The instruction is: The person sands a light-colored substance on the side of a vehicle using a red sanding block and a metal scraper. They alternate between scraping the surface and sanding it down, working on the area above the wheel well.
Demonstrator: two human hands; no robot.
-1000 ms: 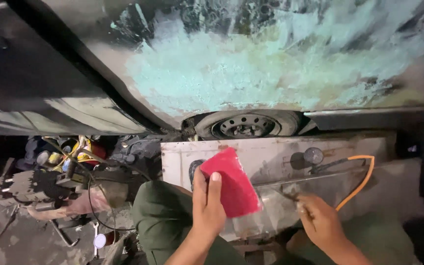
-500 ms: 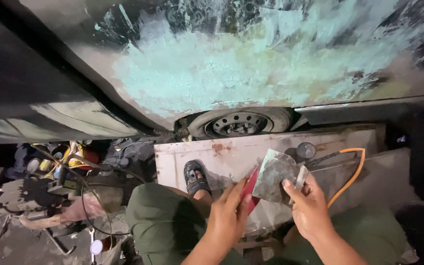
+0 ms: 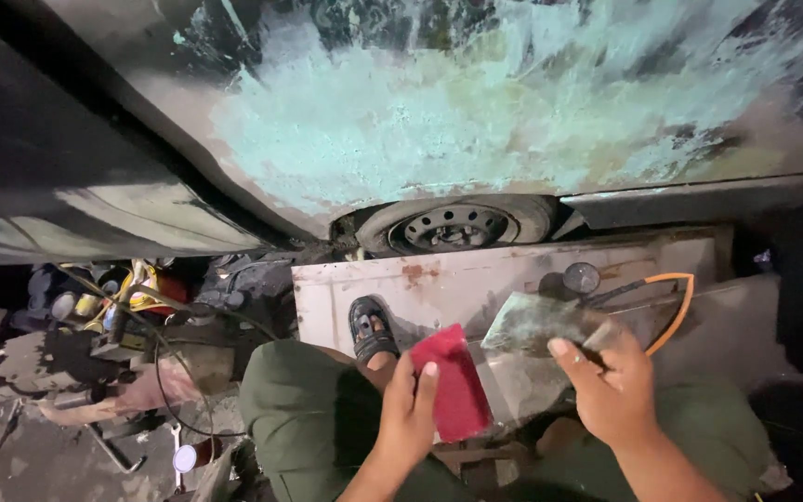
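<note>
My left hand [image 3: 408, 414] holds a red flat pad [image 3: 453, 381] by its lower edge, tilted upright in front of my knee. My right hand [image 3: 611, 386] grips a grey worn sheet, like sandpaper [image 3: 536, 321], held out to the right of the red pad. The two pieces are apart. Above them spreads a car body panel [image 3: 439, 112] with a large sanded pale-green patch. My green trousers [image 3: 313, 418] and a sandalled foot [image 3: 371, 330] show below.
A wheel with a steel rim [image 3: 457, 226] sits under the panel. A pale metal sheet [image 3: 476, 279] lies on the ground with an orange hose [image 3: 671, 307] and a round dark tool [image 3: 580, 277]. Tools, cables and cans [image 3: 123, 297] clutter the left.
A second ago only my left hand held the red pad up. Then both hands met around the grey sheet. Now they have drawn apart, the right hand keeping the grey sheet.
</note>
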